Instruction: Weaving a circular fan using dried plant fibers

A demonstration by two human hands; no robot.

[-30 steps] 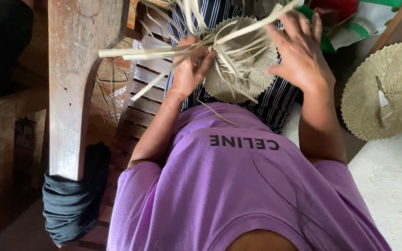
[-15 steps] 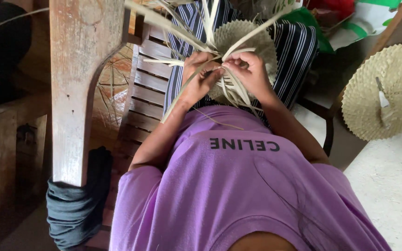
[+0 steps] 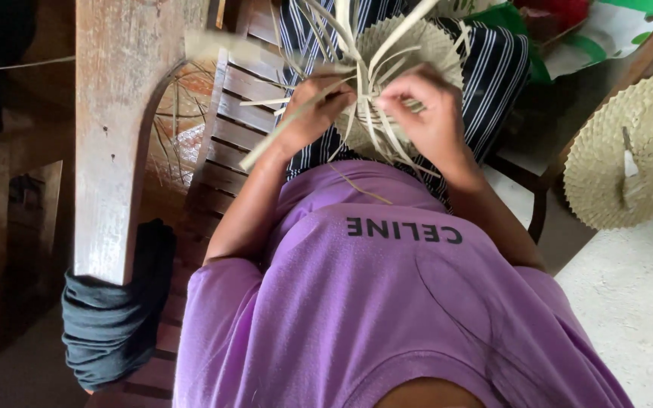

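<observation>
A half-woven fan [image 3: 406,53] is held over the lap, loose strips [image 3: 296,121] pinched by the left hand [image 3: 313,113] and right hand [image 3: 426,113]. It looks light, springy, easily creased; best gripped near the woven centre.

Purple shirt [image 3: 387,302], navy white-striped trousers [image 3: 493,83], pale straw woven piece [image 3: 410,45], dark grey cloth [image 3: 111,317].

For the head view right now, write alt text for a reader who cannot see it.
Both hands, left hand and right hand, grip pale palm strips of a half-woven round piece on the lap. A finished woven disc lies to the right.
</observation>
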